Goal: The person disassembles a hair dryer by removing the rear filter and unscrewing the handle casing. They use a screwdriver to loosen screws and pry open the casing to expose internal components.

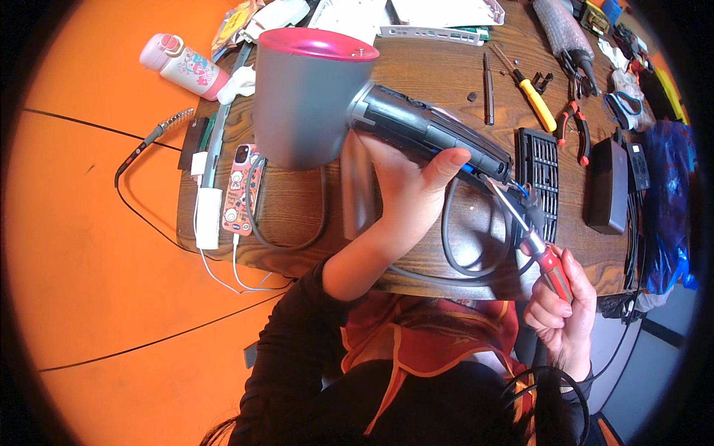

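Observation:
A grey hair dryer [301, 104] with a pink rim is held up over the table, its head at the left and its handle slanting down to the right. My left hand [409, 182] grips the handle from below, thumb along its lower side. The handle's casing looks opened, with dark inner parts and a bit of blue showing near its end. In my right hand [558, 305] is a screwdriver [552, 269] with a red handle. Its metal shaft points up and left to the handle's lower end; whether the tip touches is hard to tell. A grey cord [450, 241] loops below.
A phone in a patterned case [239, 195] and a pink bottle [186, 67] lie at the left, near a soldering iron [152, 137]. Rightward are a yellow-handled screwdriver [537, 104], red-black pliers [574, 130], a black slotted part [537, 175] and a black box [608, 186].

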The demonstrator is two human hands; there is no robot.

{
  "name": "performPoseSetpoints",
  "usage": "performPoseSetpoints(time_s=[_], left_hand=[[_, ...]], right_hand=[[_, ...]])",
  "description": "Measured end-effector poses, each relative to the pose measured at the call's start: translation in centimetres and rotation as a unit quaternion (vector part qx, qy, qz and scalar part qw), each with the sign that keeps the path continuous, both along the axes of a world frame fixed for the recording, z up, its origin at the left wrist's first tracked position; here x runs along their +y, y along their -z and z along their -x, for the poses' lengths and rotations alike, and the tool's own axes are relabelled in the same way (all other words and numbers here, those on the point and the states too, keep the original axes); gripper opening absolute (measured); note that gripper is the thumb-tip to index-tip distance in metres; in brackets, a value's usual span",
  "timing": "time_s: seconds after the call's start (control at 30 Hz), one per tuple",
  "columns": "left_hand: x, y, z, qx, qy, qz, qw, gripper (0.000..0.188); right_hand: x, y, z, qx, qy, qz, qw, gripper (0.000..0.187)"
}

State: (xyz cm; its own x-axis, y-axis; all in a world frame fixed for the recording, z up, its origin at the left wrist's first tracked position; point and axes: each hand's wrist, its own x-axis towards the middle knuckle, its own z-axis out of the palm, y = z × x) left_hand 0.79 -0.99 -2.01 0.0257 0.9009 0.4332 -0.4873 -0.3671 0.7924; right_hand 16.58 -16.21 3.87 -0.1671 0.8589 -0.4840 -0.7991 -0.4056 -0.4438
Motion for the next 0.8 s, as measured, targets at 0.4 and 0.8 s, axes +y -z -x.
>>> performPoseSetpoints(time_s=[0.4, 0.8], left_hand=[[-0.1, -0.6, -0.4, 0.070, 0.054, 0.029, 0.996, 0.071], [-0.5, -0.9, -0.4, 0.056, 0.123, 0.050, 0.990, 0.074]], right_hand=[[-0.8, 1.1, -1.3, 0.192, 0.038, 0.077, 0.978, 0.052], [-1.2, 1.4, -1.8, 0.145, 0.043, 0.062, 0.987, 0.052]])
